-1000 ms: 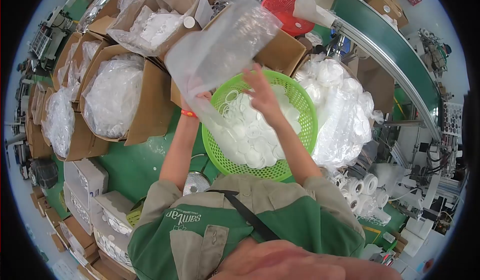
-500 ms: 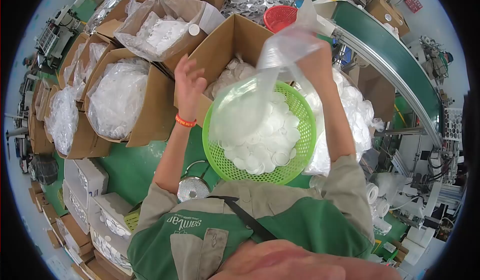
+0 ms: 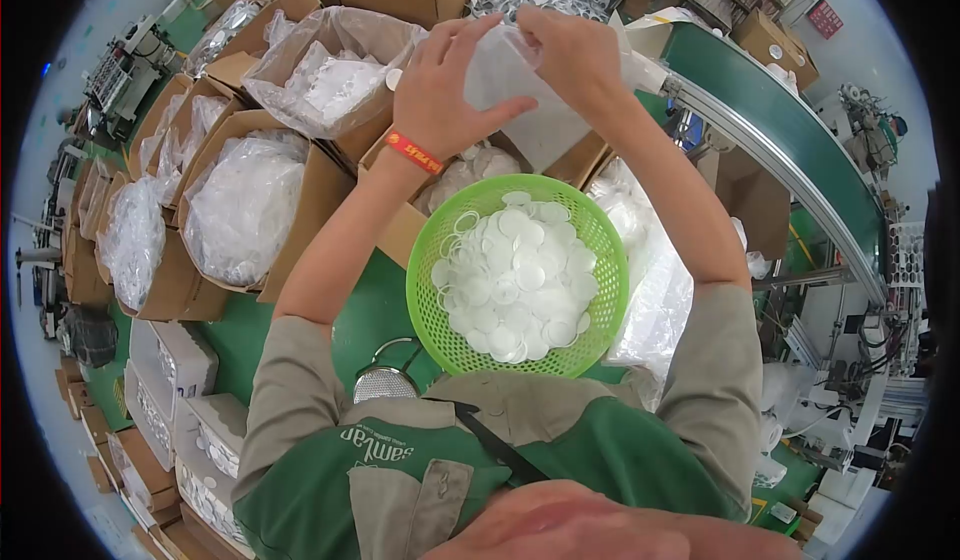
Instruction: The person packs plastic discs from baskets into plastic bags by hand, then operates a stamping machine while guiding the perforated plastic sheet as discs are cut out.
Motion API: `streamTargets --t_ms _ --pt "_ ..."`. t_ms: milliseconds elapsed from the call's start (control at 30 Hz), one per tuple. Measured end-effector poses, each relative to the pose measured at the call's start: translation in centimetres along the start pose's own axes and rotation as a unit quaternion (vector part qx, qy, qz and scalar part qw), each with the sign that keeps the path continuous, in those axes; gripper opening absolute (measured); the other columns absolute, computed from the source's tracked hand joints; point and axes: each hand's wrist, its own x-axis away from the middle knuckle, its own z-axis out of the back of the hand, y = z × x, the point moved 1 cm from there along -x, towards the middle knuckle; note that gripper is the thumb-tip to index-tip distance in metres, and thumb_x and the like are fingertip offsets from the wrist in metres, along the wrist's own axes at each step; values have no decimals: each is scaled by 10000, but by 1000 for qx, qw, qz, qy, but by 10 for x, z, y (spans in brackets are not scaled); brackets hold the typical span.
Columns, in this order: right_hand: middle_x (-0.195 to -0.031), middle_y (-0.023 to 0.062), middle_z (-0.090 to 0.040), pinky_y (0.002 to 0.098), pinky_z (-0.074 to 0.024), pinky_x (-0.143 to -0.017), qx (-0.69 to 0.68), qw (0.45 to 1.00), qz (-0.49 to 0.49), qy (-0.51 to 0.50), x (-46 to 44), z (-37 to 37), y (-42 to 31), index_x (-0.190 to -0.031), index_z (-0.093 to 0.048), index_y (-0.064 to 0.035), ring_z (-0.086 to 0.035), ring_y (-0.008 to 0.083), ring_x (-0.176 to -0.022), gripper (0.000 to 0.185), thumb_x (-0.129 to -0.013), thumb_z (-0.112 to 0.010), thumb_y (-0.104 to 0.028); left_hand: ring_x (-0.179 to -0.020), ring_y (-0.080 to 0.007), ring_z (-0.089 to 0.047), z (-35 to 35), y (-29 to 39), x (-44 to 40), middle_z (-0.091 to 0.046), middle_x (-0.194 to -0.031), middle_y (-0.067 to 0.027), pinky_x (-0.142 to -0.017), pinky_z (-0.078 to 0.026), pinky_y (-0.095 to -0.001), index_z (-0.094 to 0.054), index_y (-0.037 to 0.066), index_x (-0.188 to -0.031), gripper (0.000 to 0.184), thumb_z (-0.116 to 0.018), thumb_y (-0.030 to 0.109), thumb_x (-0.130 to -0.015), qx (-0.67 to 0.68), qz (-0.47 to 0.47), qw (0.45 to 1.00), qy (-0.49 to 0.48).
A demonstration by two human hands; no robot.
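A clear plastic bag (image 3: 545, 110) hangs between my hands, above the far rim of a green basket (image 3: 420, 310). My right hand (image 3: 575, 55) pinches the bag's upper edge. My left hand (image 3: 445, 90), with a red wristband, has its fingers spread at the bag's left side. White round discs (image 3: 520, 280) and a few thin rings fill much of the basket, which stands close in front of my body. Behind the bag, an open cardboard box (image 3: 405, 225) holds bagged white pieces, partly hidden by my left arm.
Cardboard boxes with plastic-lined contents (image 3: 245, 205) stand at the left. A green conveyor (image 3: 790, 110) curves along the right. Bagged white pieces (image 3: 650, 290) lie right of the basket. Grey bins (image 3: 175, 360) are at the lower left, and a round metal strainer-like item (image 3: 385, 383) is near my body.
The bag has moved up and away from the basket. My left hand has come from the left to the bag's side; my right hand has shifted up and left with it.
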Motion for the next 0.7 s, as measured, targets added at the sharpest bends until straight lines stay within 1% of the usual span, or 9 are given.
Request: streamTargets --t_ms 133,200,333,367,400,500,567,600,700 --pt "-657 39 -561 352 -446 -494 2 998 48 28 -1 -20 -5 -776 -464 -109 -586 248 -596 169 -670 -595 -120 -674 -226 -577 -7 -13 6 -577 -878 -45 -619 -479 -300 -588 114 -1004 319 -609 38 -695 37 78 996 -14" --pt "-686 43 -571 357 -451 -514 -43 996 63 -37 8 -35 1 -775 -450 -107 -589 248 -629 203 -664 -616 -144 -676 -241 -576 -14 -33 17 -580 -864 -61 -612 -472 -296 -606 101 -965 240 -557 24 -742 19 18 1000 2" --pt "-699 43 -580 358 -443 -543 -201 973 43 -107 38 -57 5 -896 -507 -125 -584 243 -630 327 -707 -648 -352 -759 -249 -559 -27 -65 49 -559 -904 -99 -678 -447 -304 -601 67 -974 194 -482 78 -820 96 143 971 -165" --pt "-671 39 -580 357 -434 -544 -202 958 -30 -202 46 -61 6 -946 -526 -147 -583 242 -615 401 -710 -632 -454 -840 -294 -542 -32 -74 60 -549 -888 -116 -757 -427 -366 -608 119 -1022 236 -462 133 -836 74 163 964 -196" --pt "-642 65 -578 368 -423 -528 -194 951 -80 -229 53 -68 3 -873 -543 -131 -577 256 -606 313 -754 -598 -415 -815 -286 -545 -41 -88 75 -540 -843 -117 -743 -429 -359 -611 113 -1000 238 -448 109 -827 85 167 963 -191" --pt "-635 95 -574 388 -415 -513 -184 966 -73 -166 94 -121 -7 -809 -548 -110 -566 274 -589 245 -793 -564 -353 -798 -288 -550 -66 -107 110 -549 -826 -131 -726 -431 -361 -605 76 -932 214 -427 102 -816 125 250 941 -192" --pt "-631 110 -567 394 -414 -499 -227 966 -49 -114 116 -142 -23 -755 -545 -93 -556 287 -575 200 -815 -538 -284 -799 -303 -557 -80 -106 129 -563 -820 -147 -713 -435 -366 -581 45 -863 177 -429 109 -799 200 403 881 -148" --pt "-639 100 -574 377 -423 -498 -240 965 -39 -99 120 -144 -30 -796 -557 -104 -558 285 -570 172 -795 -569 -276 -701 -268 -562 -79 -97 132 -564 -732 -131 -674 -437 -305 -521 25 -810 105 -435 83 -795 155 347 918 -114" --pt "-648 73 -583 336 -437 -487 -255 963 -33 -75 131 -146 -31 -867 -561 -122 -566 253 -566 182 -770 -603 -270 -785 -290 -573 -68 -91 139 -573 -812 -149 -698 -443 -332 -490 41 -880 102 -465 100 -800 115 290 931 -191"
